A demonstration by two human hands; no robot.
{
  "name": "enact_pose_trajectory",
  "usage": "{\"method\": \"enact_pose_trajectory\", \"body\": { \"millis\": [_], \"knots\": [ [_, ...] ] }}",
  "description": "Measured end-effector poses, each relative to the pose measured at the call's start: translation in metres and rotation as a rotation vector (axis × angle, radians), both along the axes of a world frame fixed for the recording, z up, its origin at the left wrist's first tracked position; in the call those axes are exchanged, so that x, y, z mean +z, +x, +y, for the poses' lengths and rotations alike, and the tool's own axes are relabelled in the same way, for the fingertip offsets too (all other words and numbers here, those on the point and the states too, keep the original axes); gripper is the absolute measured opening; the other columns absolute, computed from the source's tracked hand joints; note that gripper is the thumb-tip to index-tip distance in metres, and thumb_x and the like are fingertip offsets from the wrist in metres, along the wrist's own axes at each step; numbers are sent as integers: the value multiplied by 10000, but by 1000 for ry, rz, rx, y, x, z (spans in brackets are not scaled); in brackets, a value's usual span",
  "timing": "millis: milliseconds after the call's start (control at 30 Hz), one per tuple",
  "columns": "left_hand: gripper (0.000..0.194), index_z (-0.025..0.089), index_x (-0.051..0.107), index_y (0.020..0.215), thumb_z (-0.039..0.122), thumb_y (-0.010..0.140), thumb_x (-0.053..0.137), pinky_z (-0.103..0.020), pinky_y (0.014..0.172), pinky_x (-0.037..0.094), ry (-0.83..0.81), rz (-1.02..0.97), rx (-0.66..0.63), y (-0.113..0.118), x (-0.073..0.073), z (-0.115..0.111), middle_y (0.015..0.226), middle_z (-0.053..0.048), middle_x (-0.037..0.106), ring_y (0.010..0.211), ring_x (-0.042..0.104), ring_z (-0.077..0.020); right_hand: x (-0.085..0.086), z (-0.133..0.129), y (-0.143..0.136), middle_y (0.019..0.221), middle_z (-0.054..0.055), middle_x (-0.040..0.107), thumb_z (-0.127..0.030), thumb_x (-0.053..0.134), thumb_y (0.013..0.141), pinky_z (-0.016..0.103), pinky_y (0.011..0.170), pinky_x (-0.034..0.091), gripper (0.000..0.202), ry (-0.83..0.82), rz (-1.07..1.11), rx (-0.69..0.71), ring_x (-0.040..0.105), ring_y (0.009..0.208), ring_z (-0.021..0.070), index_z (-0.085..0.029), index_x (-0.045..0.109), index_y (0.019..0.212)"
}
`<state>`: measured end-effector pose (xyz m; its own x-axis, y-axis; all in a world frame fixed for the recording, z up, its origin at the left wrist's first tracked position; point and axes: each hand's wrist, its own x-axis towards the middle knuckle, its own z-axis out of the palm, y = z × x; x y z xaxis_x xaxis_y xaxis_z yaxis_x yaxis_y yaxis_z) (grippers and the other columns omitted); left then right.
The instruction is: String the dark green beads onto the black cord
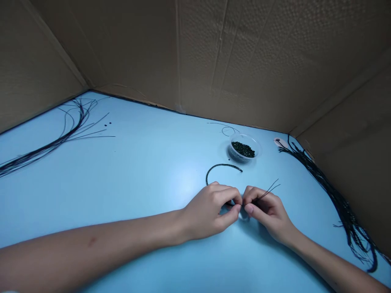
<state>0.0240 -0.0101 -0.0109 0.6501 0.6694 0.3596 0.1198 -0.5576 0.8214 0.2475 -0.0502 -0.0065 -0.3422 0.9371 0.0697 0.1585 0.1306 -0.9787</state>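
Observation:
A dark beaded strand (pixel 220 165) curves over the blue table and runs in under my left hand (pixel 214 209). That hand pinches the strand's end between thumb and fingertips. Right beside it, my right hand (pixel 265 209) is closed on the thin dark cords (pixel 269 189), whose two loose ends stick out up and to the right. The fingertips of both hands nearly meet, and the spot between them is too small to make out. Beyond the hands stands a clear round cup (pixel 233 154) holding small dark beads (pixel 243 149).
A bundle of thin dark cords (pixel 61 140) lies at the left. Several finished-looking dark strands (pixel 324 183) lie along the right edge, near a pale round sticker (pixel 280 142). A loose cord (pixel 228 131) curls behind the cup. Cardboard walls (pixel 195 61) enclose the table's far sides.

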Motion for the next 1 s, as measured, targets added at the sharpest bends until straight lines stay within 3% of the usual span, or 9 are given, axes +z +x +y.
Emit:
{"method": "enact_pose_trajectory", "body": {
  "millis": [167, 667, 1000],
  "knots": [
    [82, 178, 662, 911, 147, 943, 593, -326, 819, 454, 8, -16, -33, 0, -1, 0, 828, 1, 735, 766, 685, -163, 4, 2, -3, 760, 15, 579, -368, 654, 1042, 327, 667, 374, 285, 65, -30, 17, 500, 697, 181, -211, 628, 805],
    [78, 180, 637, 891, 161, 946, 585, -314, 809, 450, 5, -13, -10, 1, 1, -1, 797, 13, 716, 736, 666, -150, -8, 1, 2, 826, 28, 639, -246, 734, 1002, 327, 679, 421, 46, 110, 86, -24, 547, 760, 189, -242, 736, 956],
    [90, 187, 643, 903, 174, 971, 585, -317, 805, 454, 32, -53, 37, 0, 0, -2, 845, 0, 760, 761, 693, -158, -11, 2, 5, 787, 23, 652, -204, 782, 964, 318, 648, 432, 51, 136, 93, -61, 574, 725, 177, -237, 773, 925]
  ]
}}
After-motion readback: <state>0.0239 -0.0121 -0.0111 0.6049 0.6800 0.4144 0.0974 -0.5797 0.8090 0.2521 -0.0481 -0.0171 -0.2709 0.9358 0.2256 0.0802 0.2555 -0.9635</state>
